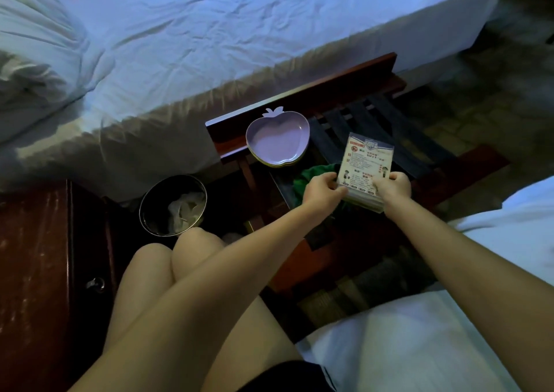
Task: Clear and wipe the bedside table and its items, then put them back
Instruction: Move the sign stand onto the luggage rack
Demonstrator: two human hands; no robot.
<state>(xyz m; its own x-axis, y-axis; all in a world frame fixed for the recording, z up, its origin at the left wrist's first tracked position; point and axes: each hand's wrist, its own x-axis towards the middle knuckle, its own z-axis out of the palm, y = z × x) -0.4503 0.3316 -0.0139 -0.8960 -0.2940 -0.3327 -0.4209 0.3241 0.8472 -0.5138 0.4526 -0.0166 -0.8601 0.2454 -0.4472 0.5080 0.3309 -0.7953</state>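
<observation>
A clear acrylic sign stand [367, 160] with a printed notice in it stands on the strapped wooden luggage rack [386, 112]. My left hand [322, 189] grips its lower left edge and my right hand [391, 186] grips its lower right edge. A green cloth [314, 175] lies bunched on the rack just behind my left hand. Purple apple-shaped dishes [277, 141], stacked, sit on the rack's left end. The dark wooden bedside table [39, 256] is at the lower left.
A round metal waste bin [172, 205] with crumpled paper stands between the bedside table and the rack. A white bed [239, 31] fills the top, with small items at its far end. Another white bed [434, 331] is at lower right. My knees [180, 256] are below.
</observation>
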